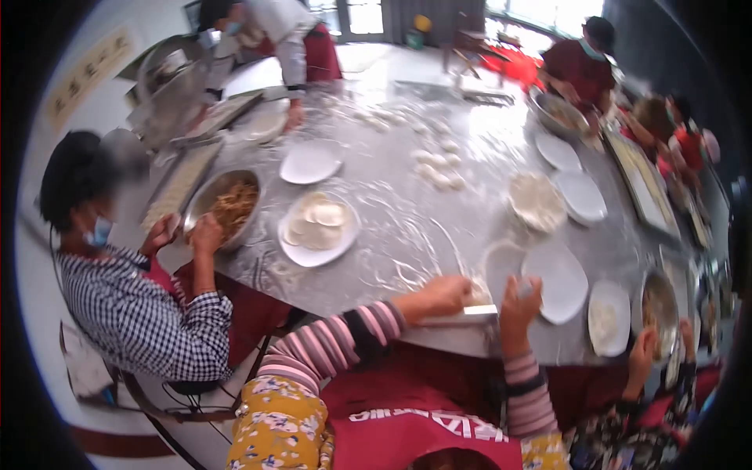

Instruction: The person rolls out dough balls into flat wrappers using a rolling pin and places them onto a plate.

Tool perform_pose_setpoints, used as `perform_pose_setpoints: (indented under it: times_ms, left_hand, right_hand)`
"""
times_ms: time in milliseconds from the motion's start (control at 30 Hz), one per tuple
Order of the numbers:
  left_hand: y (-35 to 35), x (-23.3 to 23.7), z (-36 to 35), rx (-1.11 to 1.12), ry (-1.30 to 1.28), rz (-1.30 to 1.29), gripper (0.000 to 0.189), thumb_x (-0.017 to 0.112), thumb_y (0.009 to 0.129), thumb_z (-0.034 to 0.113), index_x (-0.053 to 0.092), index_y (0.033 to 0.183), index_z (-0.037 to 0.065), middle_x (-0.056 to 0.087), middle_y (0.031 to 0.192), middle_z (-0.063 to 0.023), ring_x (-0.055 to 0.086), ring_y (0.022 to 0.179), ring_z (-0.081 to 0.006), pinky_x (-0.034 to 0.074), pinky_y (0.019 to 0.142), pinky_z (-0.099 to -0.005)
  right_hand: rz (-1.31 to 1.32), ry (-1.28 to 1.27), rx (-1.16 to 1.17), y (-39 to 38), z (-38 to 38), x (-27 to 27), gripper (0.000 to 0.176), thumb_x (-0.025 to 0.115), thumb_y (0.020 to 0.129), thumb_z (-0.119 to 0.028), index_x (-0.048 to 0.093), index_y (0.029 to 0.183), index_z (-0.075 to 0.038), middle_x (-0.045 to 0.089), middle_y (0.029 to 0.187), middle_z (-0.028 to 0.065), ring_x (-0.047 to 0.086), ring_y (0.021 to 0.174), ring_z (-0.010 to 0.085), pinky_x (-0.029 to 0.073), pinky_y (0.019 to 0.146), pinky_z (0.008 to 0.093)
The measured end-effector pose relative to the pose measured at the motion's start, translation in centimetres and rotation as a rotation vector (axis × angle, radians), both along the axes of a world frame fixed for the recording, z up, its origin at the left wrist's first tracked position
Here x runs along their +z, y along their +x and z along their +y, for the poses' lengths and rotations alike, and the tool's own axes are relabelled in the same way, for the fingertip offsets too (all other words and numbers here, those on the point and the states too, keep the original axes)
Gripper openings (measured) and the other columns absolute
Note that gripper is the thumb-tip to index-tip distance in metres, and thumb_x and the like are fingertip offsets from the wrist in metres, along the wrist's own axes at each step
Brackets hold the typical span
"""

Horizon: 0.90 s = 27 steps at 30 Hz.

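My left hand (442, 296) is closed at the near edge of the steel table, fingers curled by a small pale floury lump (478, 291). What it grips, if anything, is hidden. Just to its right, my right hand (520, 305) is raised with the fingers pinched together; something small and greyish shows between them, too blurred to name. Below the left hand lies a pale straight-edged strip (470, 315) along the table edge. Beyond my right hand are white plates (558, 282). A plate of stacked round dough wrappers (317, 223) stands to the left.
Floury steel table (376, 168) holds dough pieces (439, 168), a flour bowl (537, 201) and a filling bowl (233, 205). A person in a checked shirt (141, 313) works at left; another's hand (644, 348) is at right. Long trays (642, 184) line the right side.
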<state>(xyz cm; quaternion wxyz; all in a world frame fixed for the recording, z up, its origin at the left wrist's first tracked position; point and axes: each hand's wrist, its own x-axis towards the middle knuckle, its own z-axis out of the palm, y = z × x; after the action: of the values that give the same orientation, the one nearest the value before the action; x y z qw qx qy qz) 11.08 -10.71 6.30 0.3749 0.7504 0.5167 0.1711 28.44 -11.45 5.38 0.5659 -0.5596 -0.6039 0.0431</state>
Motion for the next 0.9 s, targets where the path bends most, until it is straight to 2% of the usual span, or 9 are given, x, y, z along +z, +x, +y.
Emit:
perform_pose_setpoints:
  times_ms: [100,167,233,300,400,500,600,733,900]
  left_hand:
    - [-0.1,0.6,-1.1,-0.050,0.052,0.018,0.017,0.062,0.076,0.021,0.062,0.083,0.005,0.063,0.080,-0.0179,0.061,0.078,-0.0337,0.047,0.067,-0.0415]
    - [-0.7,0.1,-1.2,-0.031,0.050,-0.029,0.017,0.063,0.075,0.019,0.061,0.084,0.005,0.063,0.081,-0.0175,0.062,0.081,-0.0327,0.047,0.068,-0.0412]
    - [-2.1,0.0,-1.1,-0.003,-0.016,-0.308,0.016,0.057,0.078,0.012,0.058,0.091,0.002,0.062,0.080,-0.0132,0.060,0.078,-0.0221,0.047,0.069,-0.0354]
    - [-5.2,1.1,-1.0,0.095,0.001,-0.348,0.017,0.057,0.079,0.011,0.058,0.093,0.002,0.061,0.081,-0.0116,0.059,0.080,-0.0191,0.047,0.070,-0.0338]
    - [-12.2,3.9,-0.5,0.294,0.037,-0.272,0.021,0.057,0.080,0.010,0.059,0.099,0.001,0.061,0.086,-0.0092,0.058,0.081,-0.0152,0.047,0.072,-0.0300]
    - [-20.8,5.5,0.5,0.451,0.075,-0.201,0.024,0.061,0.083,0.014,0.060,0.102,-0.001,0.062,0.091,-0.0082,0.059,0.084,-0.0144,0.049,0.073,-0.0275]
    - [-27.2,5.9,0.8,0.839,0.261,0.078,0.028,0.064,0.078,0.015,0.059,0.099,-0.002,0.063,0.089,-0.0101,0.060,0.081,-0.0173,0.049,0.073,-0.0292]
    - [-27.1,8.4,-0.3,0.928,0.238,-0.109,0.024,0.065,0.077,0.014,0.060,0.095,-0.001,0.064,0.086,-0.0089,0.059,0.078,-0.0157,0.048,0.071,-0.0283]
    - [-22.9,7.5,2.5,0.652,0.151,-0.179,0.016,0.063,0.079,0.013,0.062,0.088,-0.001,0.064,0.081,-0.0072,0.059,0.073,-0.0128,0.048,0.067,-0.0275]
  right_hand:
    - [-0.010,0.073,0.038,1.6,-3.0,-1.2,0.018,0.063,0.081,-0.005,0.045,0.080,-0.005,0.046,0.061,0.0025,0.045,0.050,0.0126,0.039,0.046,0.0284]
    - [0.027,0.047,0.073,2.0,-4.3,-1.7,0.017,0.062,0.082,-0.004,0.045,0.080,-0.006,0.045,0.060,0.0013,0.044,0.048,0.0099,0.037,0.044,0.0256]
    - [0.072,0.019,0.103,2.1,-4.6,-1.6,0.018,0.061,0.084,-0.003,0.044,0.080,-0.006,0.044,0.059,0.0000,0.044,0.045,0.0073,0.035,0.041,0.0228]
    - [0.072,0.011,0.120,2.1,-4.7,-1.5,0.018,0.060,0.085,-0.002,0.043,0.080,-0.007,0.043,0.059,-0.0007,0.044,0.045,0.0062,0.034,0.040,0.0208]
    - [0.245,-0.165,0.136,1.8,-5.1,-0.7,0.021,0.064,0.081,-0.002,0.044,0.079,-0.004,0.045,0.066,0.0059,0.041,0.056,0.0154,0.036,0.051,0.0292]
    - [0.220,-0.124,0.149,1.8,-4.9,-0.7,0.021,0.064,0.081,-0.002,0.043,0.080,-0.004,0.044,0.066,0.0057,0.041,0.056,0.0148,0.036,0.051,0.0289]
    - [0.221,-0.119,0.166,2.1,-4.8,-1.1,0.021,0.064,0.081,-0.002,0.043,0.079,-0.004,0.043,0.066,0.0054,0.041,0.056,0.0148,0.035,0.050,0.0290]
    - [0.189,-0.092,0.180,2.1,-5.2,-0.4,0.021,0.064,0.081,-0.004,0.044,0.079,-0.004,0.044,0.066,0.0062,0.042,0.055,0.0166,0.036,0.051,0.0301]
    - [0.170,-0.106,0.219,2.5,-5.9,-0.5,0.022,0.064,0.081,-0.010,0.043,0.085,-0.003,0.048,0.069,0.0102,0.047,0.057,0.0219,0.041,0.054,0.0339]
